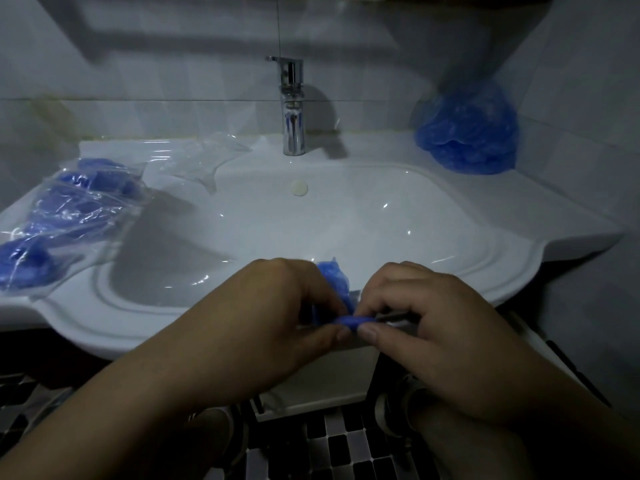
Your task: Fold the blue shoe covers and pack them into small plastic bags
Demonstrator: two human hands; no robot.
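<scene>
Two hands meet over the front rim of the white sink (pixel 519 244), as seen from the head camera. Left hand (pixel 273 317): fingers curled, thumb and forefinger pinching one end of a blue shoe cover (pixel 335 282). Right hand (pixel 429 327): fingers curled likewise, thumb and fingertips pinching the cover from the other side. The cover is bunched between the two hands, part standing up above the fingers, part drawn into a narrow strip between the thumbs. Thin clear film shows just beside the right fingers; whether it is a bag cannot be told. On the sink's left ledge lie filled plastic bags (pixel 72 209) with blue contents, overlapping. Behind them, near the chrome tap (pixel 293 109), lies a heap of empty clear bags (pixel 201 157). At the back right corner sits a large bag of loose blue covers (pixel 467 133), against the tiled wall. Below the sink are black-and-white floor tiles (pixel 346 448).
</scene>
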